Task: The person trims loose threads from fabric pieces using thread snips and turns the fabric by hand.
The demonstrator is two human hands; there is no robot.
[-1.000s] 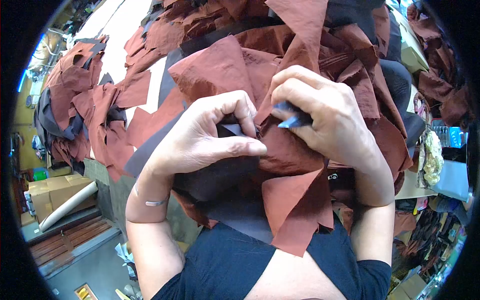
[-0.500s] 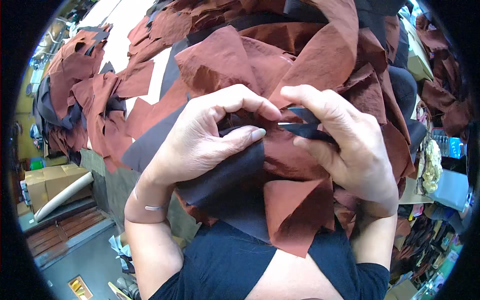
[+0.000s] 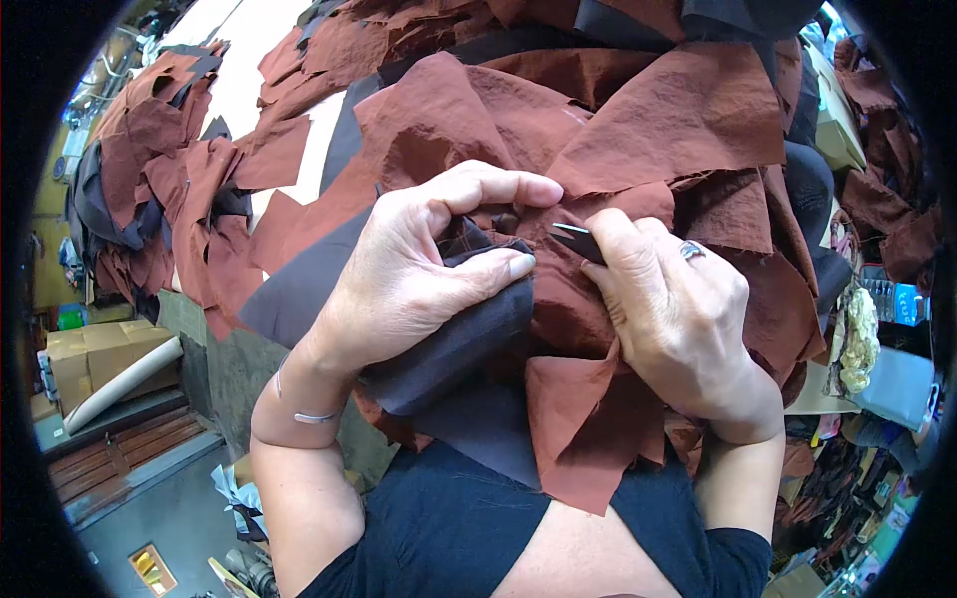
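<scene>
Reddish-brown fabric [image 3: 688,120] lies in layered pieces in front of me, with dark fabric [image 3: 459,344] among it. My left hand [image 3: 424,259] is curled, its thumb pressing on the dark fabric and its index finger reaching over the brown cloth. In my right hand [image 3: 668,299], small dark snips [image 3: 578,242] are gripped, the tips pointing left toward the fabric by my left fingers. Part of the snips is hidden in the palm. A ring is on one right finger.
More brown and dark scraps [image 3: 199,199] pile at the left on a white surface [image 3: 239,80]. A cardboard box [image 3: 110,354] with a pale roll [image 3: 125,384] stands lower left. At the right are a plastic bottle [image 3: 907,304] and a pale blue container [image 3: 895,374].
My right hand has turned and its fingers have closed round the snips. The upper brown piece has shifted right and flattened. My left thumb now presses on more bunched dark fabric.
</scene>
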